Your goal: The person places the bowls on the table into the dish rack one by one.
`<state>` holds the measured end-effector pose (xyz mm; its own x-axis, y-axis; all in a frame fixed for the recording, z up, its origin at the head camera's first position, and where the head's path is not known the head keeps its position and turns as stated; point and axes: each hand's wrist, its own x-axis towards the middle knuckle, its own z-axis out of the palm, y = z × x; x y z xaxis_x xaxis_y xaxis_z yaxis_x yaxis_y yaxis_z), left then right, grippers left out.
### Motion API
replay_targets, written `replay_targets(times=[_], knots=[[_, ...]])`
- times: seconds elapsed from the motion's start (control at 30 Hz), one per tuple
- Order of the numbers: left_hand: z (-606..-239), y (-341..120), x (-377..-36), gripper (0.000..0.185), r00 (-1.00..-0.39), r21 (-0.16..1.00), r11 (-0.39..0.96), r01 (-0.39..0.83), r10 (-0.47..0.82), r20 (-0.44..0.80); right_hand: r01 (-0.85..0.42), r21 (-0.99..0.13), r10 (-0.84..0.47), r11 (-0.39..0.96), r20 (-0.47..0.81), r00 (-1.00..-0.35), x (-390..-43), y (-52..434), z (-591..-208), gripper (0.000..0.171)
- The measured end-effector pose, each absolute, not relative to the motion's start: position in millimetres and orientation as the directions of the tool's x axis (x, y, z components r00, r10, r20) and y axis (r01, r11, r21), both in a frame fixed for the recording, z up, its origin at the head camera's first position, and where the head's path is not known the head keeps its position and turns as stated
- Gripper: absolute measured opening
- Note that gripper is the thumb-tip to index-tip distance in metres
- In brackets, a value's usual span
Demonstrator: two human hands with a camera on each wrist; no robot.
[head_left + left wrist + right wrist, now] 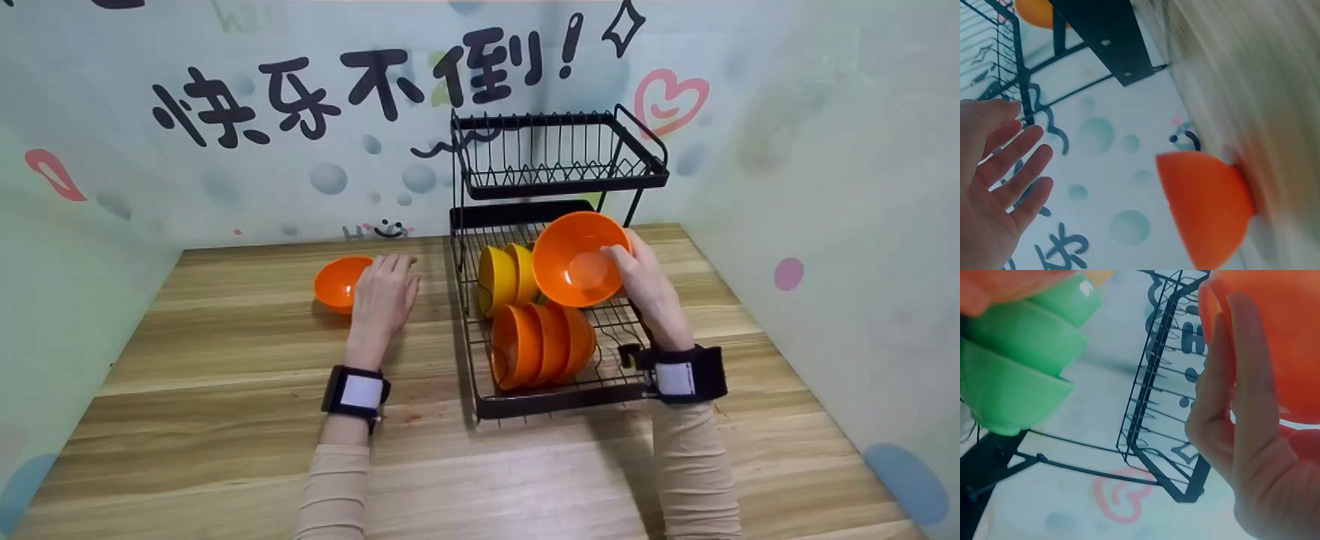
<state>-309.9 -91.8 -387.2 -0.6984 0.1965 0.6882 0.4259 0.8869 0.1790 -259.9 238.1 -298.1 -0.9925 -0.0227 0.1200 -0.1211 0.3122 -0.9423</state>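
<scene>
My right hand (639, 276) grips an orange bowl (576, 259) by its rim, tilted with its opening towards me, above the lower tier of a black dish rack (551, 401). In the right wrist view the fingers (1241, 388) curl round that orange bowl (1280, 332). My left hand (384, 291) lies over the wooden table with straight fingers, just right of another orange bowl (339, 283) that lies on the table. The left wrist view shows the open left hand (999, 185) apart from this orange bowl (1207, 211).
The lower tier holds two yellow bowls (507, 277) and a row of orange bowls (541, 345) on edge. Green bowls (1016, 365) show in the right wrist view. The rack's upper tier (559, 154) holds nothing. Patterned walls close in the wooden table (225, 420) at the back and sides.
</scene>
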Motion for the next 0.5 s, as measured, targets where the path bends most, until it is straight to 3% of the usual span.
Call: replay_targets(times=[0.3,0.5], knots=[[-403,-111,-315,0.03,-0.804,0.23,0.928,0.294,0.11,0.584,-0.107,-0.848,0.071,0.519,0.167,-0.983,-253,252,-291,0.043],[-414,-121,-316,0.029,-0.84,0.247,0.937,0.248,0.081,0.536,-0.048,-0.752,0.123,0.658,0.171,-0.978,-250,259,-289,0.047]])
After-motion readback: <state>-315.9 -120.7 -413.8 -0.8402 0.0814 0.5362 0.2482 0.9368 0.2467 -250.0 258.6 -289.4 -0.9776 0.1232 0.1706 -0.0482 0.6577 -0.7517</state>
